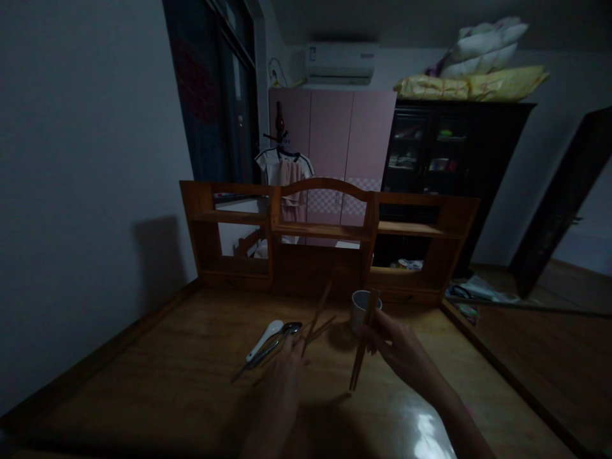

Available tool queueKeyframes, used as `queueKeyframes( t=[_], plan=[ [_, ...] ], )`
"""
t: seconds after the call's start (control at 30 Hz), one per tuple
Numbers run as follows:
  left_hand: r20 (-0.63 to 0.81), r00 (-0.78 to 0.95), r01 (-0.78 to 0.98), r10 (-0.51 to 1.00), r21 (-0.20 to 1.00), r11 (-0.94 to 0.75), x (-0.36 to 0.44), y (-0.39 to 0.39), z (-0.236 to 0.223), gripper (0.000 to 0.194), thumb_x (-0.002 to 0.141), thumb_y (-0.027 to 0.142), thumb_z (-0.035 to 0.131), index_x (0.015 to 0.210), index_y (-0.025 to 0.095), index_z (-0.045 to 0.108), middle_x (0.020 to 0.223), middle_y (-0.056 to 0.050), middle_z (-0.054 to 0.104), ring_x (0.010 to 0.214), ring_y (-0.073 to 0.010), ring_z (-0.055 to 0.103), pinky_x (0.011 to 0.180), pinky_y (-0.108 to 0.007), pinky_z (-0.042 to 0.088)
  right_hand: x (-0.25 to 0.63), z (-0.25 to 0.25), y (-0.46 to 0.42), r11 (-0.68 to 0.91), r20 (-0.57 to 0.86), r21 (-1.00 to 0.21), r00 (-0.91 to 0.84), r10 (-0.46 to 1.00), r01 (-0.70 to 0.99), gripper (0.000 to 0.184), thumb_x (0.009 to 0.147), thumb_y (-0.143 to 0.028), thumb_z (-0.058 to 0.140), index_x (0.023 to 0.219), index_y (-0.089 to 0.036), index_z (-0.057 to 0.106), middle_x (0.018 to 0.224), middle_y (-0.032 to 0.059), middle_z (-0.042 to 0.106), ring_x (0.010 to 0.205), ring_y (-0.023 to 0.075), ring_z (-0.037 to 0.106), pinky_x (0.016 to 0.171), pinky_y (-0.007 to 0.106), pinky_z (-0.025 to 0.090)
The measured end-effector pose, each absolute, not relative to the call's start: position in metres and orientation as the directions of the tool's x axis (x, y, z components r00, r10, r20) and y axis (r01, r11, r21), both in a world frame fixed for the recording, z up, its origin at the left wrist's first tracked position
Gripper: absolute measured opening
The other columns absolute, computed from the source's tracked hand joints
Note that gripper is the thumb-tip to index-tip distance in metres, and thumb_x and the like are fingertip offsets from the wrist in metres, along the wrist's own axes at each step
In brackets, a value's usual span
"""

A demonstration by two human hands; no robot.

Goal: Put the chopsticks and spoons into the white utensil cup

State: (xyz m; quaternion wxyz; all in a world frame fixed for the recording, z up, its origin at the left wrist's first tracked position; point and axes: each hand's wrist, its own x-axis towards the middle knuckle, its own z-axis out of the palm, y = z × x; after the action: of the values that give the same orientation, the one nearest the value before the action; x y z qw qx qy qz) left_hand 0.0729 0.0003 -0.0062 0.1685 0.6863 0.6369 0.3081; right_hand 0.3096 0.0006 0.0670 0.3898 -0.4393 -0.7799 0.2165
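Observation:
My right hand is closed around a pair of wooden chopsticks, held nearly upright just in front of a small white cup. My left hand is closed on other wooden chopsticks that point up and to the right. Left of them a white ceramic spoon and a metal spoon lie on the wooden desk. The room is dim.
A wooden shelf unit stands along the desk's far edge. Behind it are a pink wardrobe, hanging clothes and a dark glass cabinet with bedding on top. A white wall runs along the left.

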Motion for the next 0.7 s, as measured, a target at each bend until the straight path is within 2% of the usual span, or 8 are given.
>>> queueKeyframes(
  t=[0.07,0.2,0.3,0.37,0.53,0.63,0.7],
  plan=[
    [0.211,0.014,0.789,0.977,0.599,-0.140,0.054,0.006,-0.008,0.048,0.083,0.006,0.038,0.127,0.013,0.058,0.130,-0.013,0.056,0.116,-0.0214,0.057,0.091,-0.027,0.048,0.311,0.063,0.004,0.507,0.398,-0.678,-0.314,0.862,0.532,0.012,0.097,-0.030,0.050,0.097,-0.019,0.055,0.074,0.0005,0.061,0.062,0.0149,0.058,0.057,0.026,0.044],
    [0.232,0.055,0.814,0.971,0.552,-0.178,0.032,0.012,-0.014,0.049,0.081,0.006,0.043,0.125,0.020,0.059,0.133,-0.007,0.058,0.119,-0.0197,0.056,0.101,-0.030,0.043,0.310,0.062,0.006,0.519,0.390,-0.676,-0.344,0.854,0.523,0.010,0.096,-0.026,0.051,0.104,-0.021,0.055,0.075,-0.0003,0.062,0.064,0.0147,0.060,0.059,0.025,0.045],
    [0.078,0.050,0.857,0.996,0.509,-0.083,0.029,0.011,-0.020,0.041,0.081,0.008,0.048,0.115,0.020,0.066,0.121,-0.009,0.066,0.106,-0.0217,0.063,0.093,-0.031,0.046,0.309,0.066,0.004,0.518,0.365,-0.685,-0.373,0.853,0.513,0.011,0.096,-0.027,0.052,0.105,-0.021,0.055,0.076,-0.0001,0.062,0.065,0.0148,0.061,0.059,0.024,0.046],
    [0.030,0.033,0.868,0.999,0.495,-0.043,0.029,0.008,-0.024,0.032,0.082,0.011,0.049,0.103,0.020,0.071,0.109,-0.009,0.070,0.100,-0.0225,0.064,0.089,-0.031,0.047,0.309,0.068,0.003,0.520,0.354,-0.689,-0.391,0.850,0.505,0.009,0.096,-0.028,0.053,0.100,-0.020,0.056,0.077,0.0004,0.063,0.066,0.0149,0.061,0.060,0.024,0.046],
    [0.115,0.012,0.852,0.993,0.518,-0.070,0.025,0.007,-0.036,0.027,0.084,0.011,0.047,0.091,0.017,0.072,0.116,-0.009,0.065,0.101,-0.0199,0.061,0.089,-0.028,0.045,0.311,0.065,0.003,0.558,0.400,-0.665,-0.394,0.827,0.496,0.010,0.095,-0.027,0.054,0.098,-0.020,0.060,0.080,0.0008,0.063,0.070,0.0152,0.060,0.063,0.025,0.046],
    [0.121,0.057,0.823,0.991,0.557,-0.115,0.020,0.014,-0.040,0.022,0.082,0.011,0.052,0.086,0.018,0.073,0.110,-0.007,0.066,0.097,-0.0171,0.062,0.088,-0.025,0.044,0.313,0.062,0.004,0.556,0.410,-0.670,-0.380,0.829,0.491,0.009,0.095,-0.027,0.055,0.096,-0.020,0.060,0.079,0.0004,0.061,0.068,0.0146,0.059,0.062,0.025,0.046],
    [0.154,0.046,0.811,0.987,0.571,-0.127,0.017,0.019,-0.041,0.022,0.083,0.012,0.053,0.089,0.018,0.073,0.108,-0.007,0.066,0.099,-0.0171,0.061,0.090,-0.026,0.044,0.314,0.061,0.005,0.547,0.401,-0.682,-0.377,0.835,0.485,0.010,0.095,-0.028,0.054,0.096,-0.020,0.059,0.079,0.0003,0.061,0.068,0.0143,0.059,0.061,0.025,0.047]
  ],
)
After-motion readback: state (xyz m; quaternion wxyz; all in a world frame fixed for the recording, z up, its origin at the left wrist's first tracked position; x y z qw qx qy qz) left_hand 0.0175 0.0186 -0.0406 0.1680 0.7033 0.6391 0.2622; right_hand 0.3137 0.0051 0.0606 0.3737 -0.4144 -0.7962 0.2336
